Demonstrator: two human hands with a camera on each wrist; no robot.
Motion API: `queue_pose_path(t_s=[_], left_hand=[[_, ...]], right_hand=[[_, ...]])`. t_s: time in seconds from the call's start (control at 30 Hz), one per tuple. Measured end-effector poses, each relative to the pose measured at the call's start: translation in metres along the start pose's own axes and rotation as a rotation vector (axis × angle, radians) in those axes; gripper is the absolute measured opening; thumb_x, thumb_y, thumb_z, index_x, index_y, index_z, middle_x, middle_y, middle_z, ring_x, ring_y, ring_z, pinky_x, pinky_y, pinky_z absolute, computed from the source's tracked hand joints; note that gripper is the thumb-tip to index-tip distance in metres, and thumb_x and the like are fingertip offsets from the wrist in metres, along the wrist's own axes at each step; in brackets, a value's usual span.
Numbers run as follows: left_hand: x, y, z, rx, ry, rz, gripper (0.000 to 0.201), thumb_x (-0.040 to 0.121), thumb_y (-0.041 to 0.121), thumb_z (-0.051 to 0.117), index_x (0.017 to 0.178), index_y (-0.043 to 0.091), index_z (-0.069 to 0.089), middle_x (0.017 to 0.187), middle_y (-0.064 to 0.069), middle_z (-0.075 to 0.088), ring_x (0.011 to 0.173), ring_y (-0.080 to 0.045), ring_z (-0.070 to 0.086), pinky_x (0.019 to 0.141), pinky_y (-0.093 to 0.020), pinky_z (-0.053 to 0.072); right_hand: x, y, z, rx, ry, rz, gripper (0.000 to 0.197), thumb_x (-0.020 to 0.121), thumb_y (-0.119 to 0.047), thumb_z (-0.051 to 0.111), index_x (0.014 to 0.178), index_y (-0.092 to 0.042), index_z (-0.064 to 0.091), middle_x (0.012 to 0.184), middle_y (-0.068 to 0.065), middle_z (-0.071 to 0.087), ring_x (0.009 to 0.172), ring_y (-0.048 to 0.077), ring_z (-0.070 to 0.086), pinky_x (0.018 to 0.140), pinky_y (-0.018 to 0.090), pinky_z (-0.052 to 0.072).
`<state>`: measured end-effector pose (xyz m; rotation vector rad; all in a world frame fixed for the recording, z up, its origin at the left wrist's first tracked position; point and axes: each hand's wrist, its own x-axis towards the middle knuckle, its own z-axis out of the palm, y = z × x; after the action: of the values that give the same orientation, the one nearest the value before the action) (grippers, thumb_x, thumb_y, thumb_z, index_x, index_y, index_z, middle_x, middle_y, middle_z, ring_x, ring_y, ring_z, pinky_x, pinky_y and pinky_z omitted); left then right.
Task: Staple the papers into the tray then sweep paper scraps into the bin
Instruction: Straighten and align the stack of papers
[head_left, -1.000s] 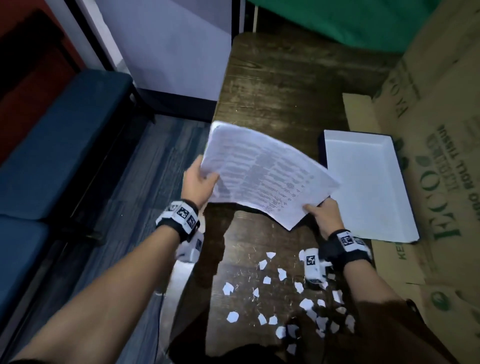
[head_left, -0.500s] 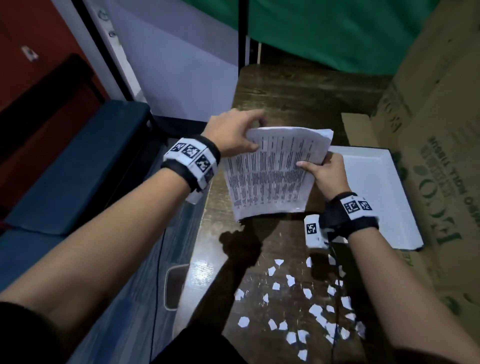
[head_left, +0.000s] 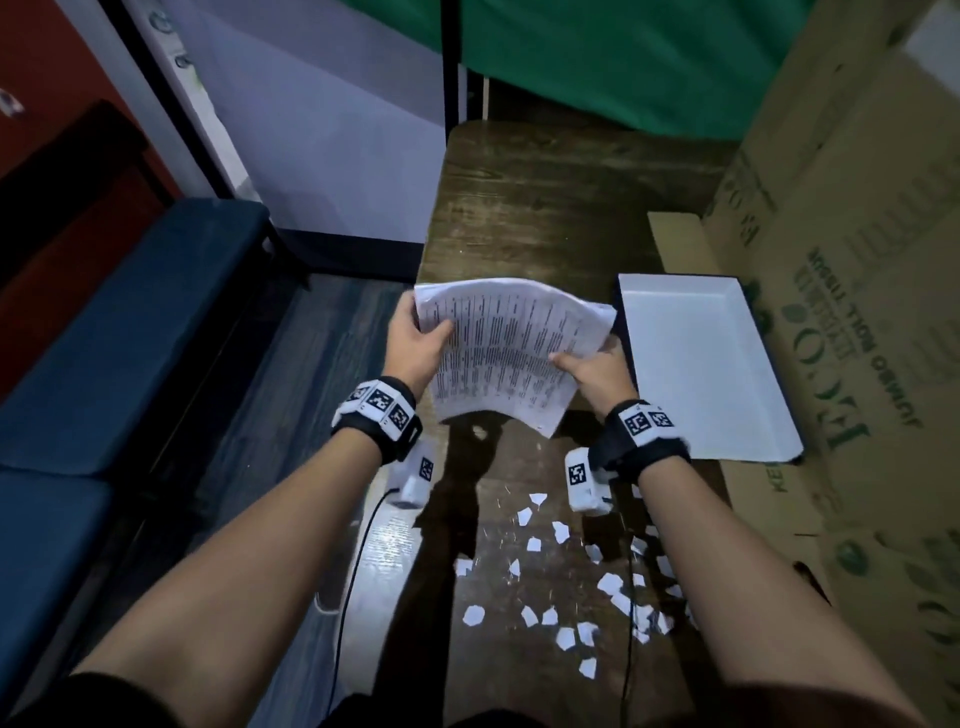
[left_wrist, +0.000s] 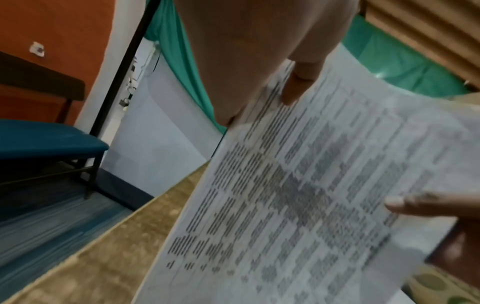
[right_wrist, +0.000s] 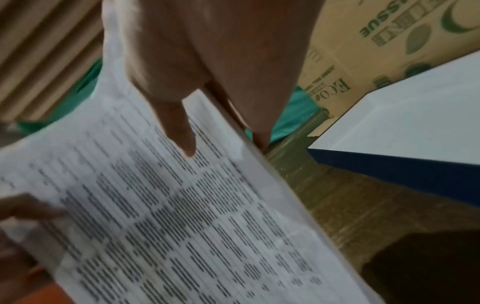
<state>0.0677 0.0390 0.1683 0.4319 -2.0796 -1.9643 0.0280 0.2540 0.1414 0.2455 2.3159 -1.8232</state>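
Papers (head_left: 511, 351) dropped lower and flatter since half a second back; our left hand (head_left: 413, 349) and right hand (head_left: 596, 370) pinch their side edges above the worktop (head_left: 540, 218). Cardboard boxes (head_left: 852, 291) crowd the right. White tray (head_left: 701, 374) sits beside, nothing inside. Scraps (head_left: 561, 577) litter the near end.

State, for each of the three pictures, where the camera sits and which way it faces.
Head: worn on the head, facing down at table, both forearms, left hand, right hand, papers, tray.
Left wrist: along the left hand to the papers.
Right wrist: along the right hand to papers, tray.
All share the papers.
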Motion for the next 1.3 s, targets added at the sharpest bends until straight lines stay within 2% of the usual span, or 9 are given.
queue_pose_path(t_s=[0.13, 0.33, 0.43, 0.6, 0.77, 0.9, 0.97, 1.1, 1.3], left_hand=[[-0.008, -0.007, 0.01, -0.033, 0.001, -0.042, 0.035, 0.088, -0.004, 0.052, 0.121, 0.007, 0.053, 0.102, 0.003, 0.064, 0.1, -0.013, 0.064, 0.087, -0.03, 0.056], [-0.01, -0.005, 0.007, -0.056, 0.006, -0.015, 0.034, 0.086, -0.007, 0.052, 0.114, 0.012, 0.055, 0.1, 0.004, 0.065, 0.09, 0.001, 0.066, 0.079, -0.025, 0.057], [-0.015, -0.026, 0.01, 0.008, -0.012, -0.098, 0.04, 0.084, -0.006, 0.054, 0.12, 0.013, 0.052, 0.106, 0.004, 0.064, 0.103, -0.011, 0.063, 0.092, -0.039, 0.054], [-0.013, -0.029, 0.012, 0.012, 0.025, -0.056, 0.043, 0.083, -0.006, 0.055, 0.121, 0.014, 0.052, 0.112, 0.002, 0.064, 0.103, -0.005, 0.062, 0.082, -0.02, 0.053], [-0.019, -0.048, 0.016, 0.036, -0.002, -0.113, 0.044, 0.084, -0.005, 0.056, 0.123, 0.014, 0.049, 0.119, -0.005, 0.062, 0.111, -0.015, 0.06, 0.091, -0.034, 0.053], [-0.018, -0.048, 0.015, 0.035, 0.021, -0.083, 0.041, 0.084, -0.005, 0.058, 0.121, 0.012, 0.049, 0.111, 0.003, 0.061, 0.102, -0.003, 0.059, 0.077, -0.017, 0.053], [-0.018, -0.047, 0.009, 0.036, 0.002, -0.091, 0.042, 0.082, -0.005, 0.062, 0.119, 0.012, 0.05, 0.107, 0.004, 0.062, 0.1, -0.003, 0.06, 0.08, -0.021, 0.053], [-0.014, -0.031, -0.001, 0.008, -0.007, -0.062, 0.041, 0.077, -0.009, 0.064, 0.109, 0.014, 0.052, 0.095, 0.005, 0.063, 0.082, 0.002, 0.065, 0.079, -0.026, 0.058], [-0.004, -0.012, 0.006, -0.045, -0.006, -0.003, 0.037, 0.083, -0.01, 0.056, 0.093, 0.025, 0.054, 0.089, 0.003, 0.064, 0.075, 0.004, 0.065, 0.072, -0.023, 0.055]], right_hand=[[-0.012, -0.007, 0.003, -0.003, 0.065, -0.071, 0.016, 0.085, 0.003, 0.062, 0.096, -0.008, 0.059, 0.1, 0.005, 0.063, 0.089, 0.013, 0.062, 0.085, 0.032, 0.051], [-0.011, -0.003, -0.004, -0.028, 0.03, -0.09, 0.021, 0.083, 0.001, 0.064, 0.092, -0.018, 0.061, 0.102, 0.005, 0.066, 0.097, 0.018, 0.064, 0.085, 0.034, 0.053], [-0.01, 0.012, 0.001, -0.072, -0.006, 0.004, 0.022, 0.081, 0.003, 0.064, 0.098, -0.01, 0.06, 0.11, 0.013, 0.067, 0.102, 0.025, 0.064, 0.09, 0.041, 0.054], [-0.001, 0.022, -0.002, -0.056, 0.064, 0.061, 0.039, 0.078, -0.007, 0.068, 0.115, 0.001, 0.057, 0.113, 0.013, 0.065, 0.096, 0.021, 0.065, 0.073, 0.026, 0.054], [-0.005, 0.027, 0.004, -0.039, 0.023, 0.092, 0.023, 0.085, -0.002, 0.064, 0.108, -0.002, 0.064, 0.109, 0.01, 0.066, 0.093, 0.018, 0.062, 0.082, 0.03, 0.05], [-0.004, 0.023, -0.001, -0.03, -0.002, 0.042, 0.015, 0.084, 0.002, 0.063, 0.09, -0.012, 0.064, 0.102, 0.009, 0.068, 0.089, 0.017, 0.063, 0.076, 0.029, 0.054], [-0.006, 0.018, -0.006, -0.019, -0.018, -0.039, 0.027, 0.081, 0.007, 0.062, 0.081, -0.019, 0.062, 0.092, -0.001, 0.068, 0.083, 0.009, 0.066, 0.07, 0.022, 0.057], [-0.007, 0.01, -0.015, 0.063, 0.016, -0.157, 0.037, 0.078, 0.013, 0.06, 0.099, -0.017, 0.06, 0.093, -0.007, 0.066, 0.083, -0.007, 0.065, 0.067, 0.011, 0.053], [0.001, 0.005, -0.01, 0.004, 0.021, -0.204, 0.025, 0.085, 0.005, 0.06, 0.108, -0.004, 0.061, 0.108, 0.009, 0.068, 0.106, 0.02, 0.064, 0.091, 0.041, 0.055]])
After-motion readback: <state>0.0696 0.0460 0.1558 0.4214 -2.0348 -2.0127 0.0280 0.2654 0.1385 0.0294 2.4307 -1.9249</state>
